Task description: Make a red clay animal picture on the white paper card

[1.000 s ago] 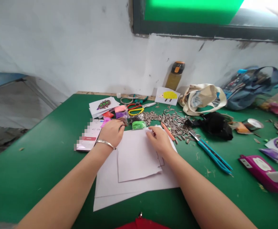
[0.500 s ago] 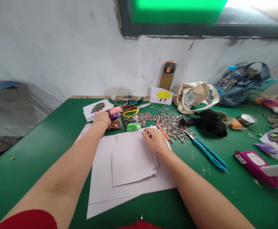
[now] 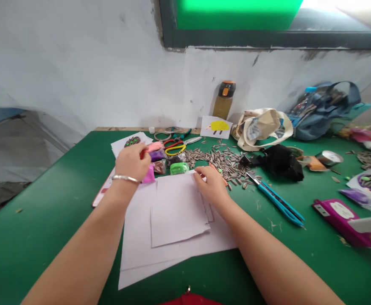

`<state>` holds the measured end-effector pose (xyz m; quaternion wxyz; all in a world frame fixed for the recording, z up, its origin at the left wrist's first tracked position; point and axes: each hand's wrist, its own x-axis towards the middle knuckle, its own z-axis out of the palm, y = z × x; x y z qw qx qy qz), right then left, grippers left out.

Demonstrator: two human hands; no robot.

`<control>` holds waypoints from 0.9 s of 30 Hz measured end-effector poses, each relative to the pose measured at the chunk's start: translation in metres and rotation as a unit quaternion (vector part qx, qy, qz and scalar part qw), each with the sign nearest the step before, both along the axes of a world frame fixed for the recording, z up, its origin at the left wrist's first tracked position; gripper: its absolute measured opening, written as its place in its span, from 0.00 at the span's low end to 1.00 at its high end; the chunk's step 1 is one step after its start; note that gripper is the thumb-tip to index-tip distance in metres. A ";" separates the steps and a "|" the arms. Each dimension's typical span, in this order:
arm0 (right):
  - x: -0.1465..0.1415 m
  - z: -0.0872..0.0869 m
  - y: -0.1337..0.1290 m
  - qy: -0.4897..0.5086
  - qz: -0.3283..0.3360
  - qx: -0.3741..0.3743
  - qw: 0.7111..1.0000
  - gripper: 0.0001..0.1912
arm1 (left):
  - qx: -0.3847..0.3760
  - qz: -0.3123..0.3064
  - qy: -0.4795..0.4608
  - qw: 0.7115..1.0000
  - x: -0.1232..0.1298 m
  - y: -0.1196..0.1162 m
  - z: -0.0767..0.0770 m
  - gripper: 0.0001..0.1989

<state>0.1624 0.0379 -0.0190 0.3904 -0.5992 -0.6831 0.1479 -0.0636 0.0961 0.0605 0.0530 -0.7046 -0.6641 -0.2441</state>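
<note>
1. Lying far L, partly hidden: phone (image 3: pixel 101 195).
2. L hand (image 3: pixel 132 163): fingers curled in, approx. half closed, red pkt (image 3: pixel 143 153) at fingertips; can't tell if gripped.
3. Magenta pkt (image 3: pixel 149 174) just beside L hand; brown pkt (image 3: pixel 159 167) & green pkt (image 3: pixel 179 168) further R, nr. paper's far edge.
4. White paper (image 3: pixel 179 224): stacked sheets, flat on green table (image 3: pixel 39 237).
5. R hand (image 3: pixel 213 185): loosely bent, on paper's far R part; can't tell if it has hold of anything.
6. Seeds (image 3: pixel 231 164), then blue cutter (image 3: pixel 280 204), R of R hand.
</note>
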 end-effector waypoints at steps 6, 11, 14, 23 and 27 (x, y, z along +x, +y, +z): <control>-0.008 0.022 -0.012 0.196 -0.003 -0.024 0.980 0.13 | -0.176 -0.200 -0.526 0.808 0.031 -0.064 -0.008 0.13; -0.014 0.027 -0.018 0.430 0.120 -0.209 0.870 0.17 | -0.268 -0.196 -0.672 0.662 0.037 -0.075 -0.025 0.14; -0.015 0.024 -0.018 0.411 0.138 -0.210 0.877 0.10 | -0.273 -0.178 -0.674 0.663 0.034 -0.072 -0.037 0.17; -0.022 0.028 -0.021 0.313 0.109 -0.195 0.923 0.08 | -0.277 -0.234 -0.351 0.863 0.027 -0.067 -0.037 0.17; -0.018 0.028 -0.021 0.384 0.148 -0.226 0.883 0.11 | -0.327 -0.247 -0.410 0.815 0.028 -0.070 -0.030 0.15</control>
